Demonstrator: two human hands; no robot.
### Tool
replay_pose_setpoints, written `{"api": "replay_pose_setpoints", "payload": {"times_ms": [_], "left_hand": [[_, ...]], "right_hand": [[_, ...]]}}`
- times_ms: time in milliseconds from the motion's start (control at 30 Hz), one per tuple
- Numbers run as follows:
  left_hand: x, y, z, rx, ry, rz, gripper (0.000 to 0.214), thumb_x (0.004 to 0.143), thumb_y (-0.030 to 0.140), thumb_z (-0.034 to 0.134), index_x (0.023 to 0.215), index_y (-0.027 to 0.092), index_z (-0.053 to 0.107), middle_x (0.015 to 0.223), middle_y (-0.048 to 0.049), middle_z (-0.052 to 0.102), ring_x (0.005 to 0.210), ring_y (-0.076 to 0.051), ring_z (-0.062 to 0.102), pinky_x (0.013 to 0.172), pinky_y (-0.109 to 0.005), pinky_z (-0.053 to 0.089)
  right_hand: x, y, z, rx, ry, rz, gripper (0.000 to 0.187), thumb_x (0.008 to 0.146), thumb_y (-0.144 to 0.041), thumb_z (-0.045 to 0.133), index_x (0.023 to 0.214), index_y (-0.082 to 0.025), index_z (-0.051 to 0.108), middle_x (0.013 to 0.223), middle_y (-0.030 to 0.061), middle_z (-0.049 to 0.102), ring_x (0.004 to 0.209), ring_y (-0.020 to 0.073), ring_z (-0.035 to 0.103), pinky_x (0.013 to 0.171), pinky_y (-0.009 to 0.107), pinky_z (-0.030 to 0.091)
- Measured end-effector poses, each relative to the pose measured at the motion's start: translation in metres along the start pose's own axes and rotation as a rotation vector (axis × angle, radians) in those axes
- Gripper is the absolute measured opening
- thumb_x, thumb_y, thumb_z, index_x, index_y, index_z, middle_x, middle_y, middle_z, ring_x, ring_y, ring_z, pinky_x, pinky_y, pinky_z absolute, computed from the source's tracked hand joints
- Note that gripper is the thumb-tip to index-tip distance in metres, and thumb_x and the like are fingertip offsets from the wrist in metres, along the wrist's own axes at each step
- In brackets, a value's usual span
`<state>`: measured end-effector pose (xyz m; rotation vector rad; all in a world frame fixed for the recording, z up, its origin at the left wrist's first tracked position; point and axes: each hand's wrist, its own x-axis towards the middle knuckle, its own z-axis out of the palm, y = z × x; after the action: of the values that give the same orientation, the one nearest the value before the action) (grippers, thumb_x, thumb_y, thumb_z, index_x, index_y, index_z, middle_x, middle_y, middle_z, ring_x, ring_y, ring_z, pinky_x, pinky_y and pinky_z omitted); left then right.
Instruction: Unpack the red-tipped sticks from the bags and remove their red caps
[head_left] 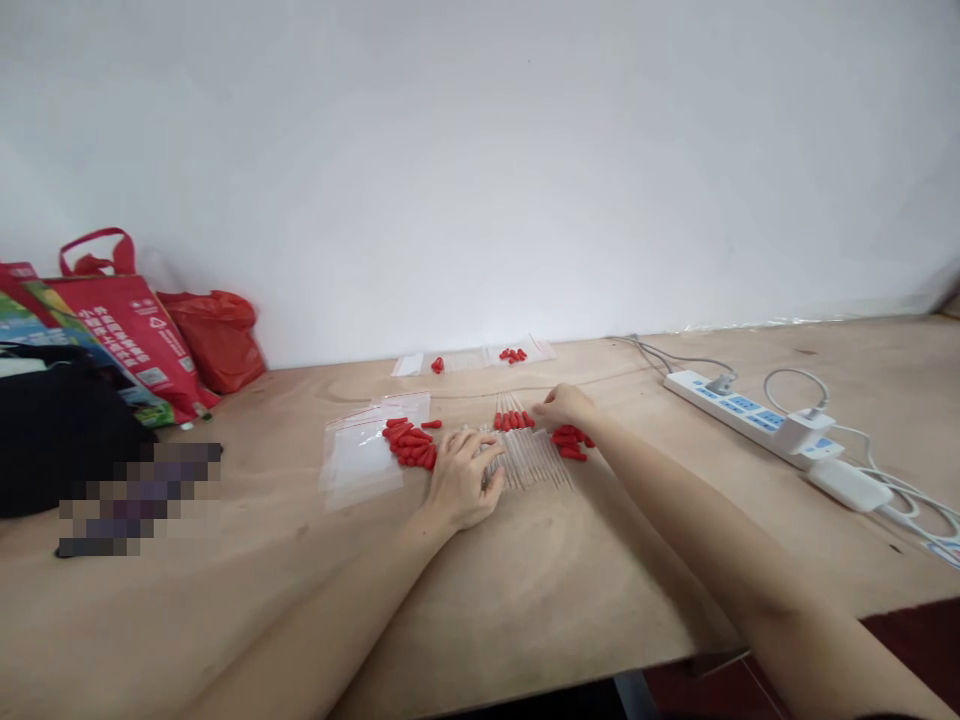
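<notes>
My left hand (466, 478) lies low over the left end of a row of thin clear glass tubes (536, 460), its fingers spread. Just beyond that row, several droppers with red rubber bulbs (514, 420) lie side by side, their thin stems pointing to the wall. To their right is my right hand (568, 404), fingers curled in close to the last bulb. What its fingertips hold, if anything, cannot be made out. A pile of loose red bulbs (409, 443) sits left of my left hand. Another small group of red bulbs (570, 440) lies under my right wrist.
Clear zip bags (360, 462) lie left of the bulb pile. Near the wall is a clear bag (474, 357) with more red bulbs. A white power strip (739, 408) with plugs and cables runs along the right. Red bags (214, 335) and a black bag (67, 430) stand left.
</notes>
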<state>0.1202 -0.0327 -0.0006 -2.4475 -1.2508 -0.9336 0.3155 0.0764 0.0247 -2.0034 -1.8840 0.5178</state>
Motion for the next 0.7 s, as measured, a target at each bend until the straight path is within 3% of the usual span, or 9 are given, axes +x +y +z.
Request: {"api": "replay_pose_setpoints", "payload": {"times_ms": [100,233,333,433,533,633,700], "left_hand": [[0.000,0.000,-0.002,0.002,-0.013,-0.002,0.020,0.071,0.022,0.052,0.088,0.021,0.062,0.097,-0.0039,0.061,0.093,-0.022,0.049,0.085,-0.041,0.033],[0.000,0.001,-0.003,0.009,-0.025,-0.011,0.018,0.071,0.021,0.052,0.085,0.021,0.063,0.097,-0.0036,0.061,0.094,-0.022,0.048,0.086,-0.041,0.033],[0.001,0.001,-0.003,0.028,-0.023,-0.020,0.022,0.071,0.021,0.051,0.090,0.021,0.063,0.098,-0.0044,0.061,0.095,-0.023,0.049,0.087,-0.042,0.033],[0.002,0.001,-0.004,0.068,0.026,-0.041,0.033,0.073,0.023,0.051,0.105,0.019,0.058,0.103,-0.0068,0.060,0.097,-0.024,0.048,0.088,-0.041,0.033],[0.003,0.001,-0.004,0.153,0.097,-0.036,0.042,0.076,0.026,0.049,0.117,0.017,0.050,0.112,-0.0101,0.055,0.104,-0.025,0.046,0.091,-0.042,0.031],[0.005,0.004,-0.004,0.242,0.141,0.034,0.040,0.081,0.027,0.047,0.120,0.021,0.048,0.121,-0.0103,0.051,0.111,-0.026,0.044,0.095,-0.045,0.025],[0.006,0.007,-0.003,0.265,0.156,0.104,0.034,0.083,0.027,0.046,0.117,0.025,0.050,0.119,-0.0078,0.054,0.111,-0.025,0.045,0.097,-0.048,0.021]], "right_hand": [[0.006,-0.019,0.011,-0.041,-0.101,0.037,0.018,0.061,-0.032,0.063,0.061,-0.014,0.064,0.059,0.0090,0.064,0.054,0.0183,0.059,0.050,0.026,0.040],[0.008,-0.030,0.014,-0.100,-0.132,0.056,0.015,0.062,-0.028,0.064,0.066,-0.014,0.063,0.056,0.0076,0.063,0.055,0.0194,0.059,0.054,0.029,0.042],[0.001,-0.032,0.004,-0.133,-0.098,0.032,0.012,0.066,-0.025,0.060,0.065,-0.014,0.062,0.059,0.0098,0.063,0.061,0.0216,0.060,0.058,0.031,0.041],[-0.018,-0.028,-0.007,-0.145,0.021,-0.059,0.018,0.076,-0.029,0.049,0.074,-0.015,0.061,0.079,0.0122,0.065,0.080,0.0232,0.059,0.068,0.033,0.038],[-0.047,-0.013,-0.011,-0.137,0.142,-0.233,0.020,0.083,-0.032,0.041,0.087,-0.020,0.056,0.091,0.0057,0.064,0.089,0.0189,0.054,0.079,0.033,0.031],[-0.076,0.007,-0.003,-0.137,0.275,-0.640,0.015,0.082,-0.030,0.044,0.080,-0.019,0.054,0.082,0.0031,0.063,0.081,0.0172,0.052,0.076,0.032,0.028],[-0.090,0.016,0.006,-0.092,0.324,-0.789,0.014,0.083,-0.029,0.044,0.079,-0.018,0.052,0.079,0.0028,0.062,0.077,0.0161,0.050,0.074,0.031,0.028]]}}
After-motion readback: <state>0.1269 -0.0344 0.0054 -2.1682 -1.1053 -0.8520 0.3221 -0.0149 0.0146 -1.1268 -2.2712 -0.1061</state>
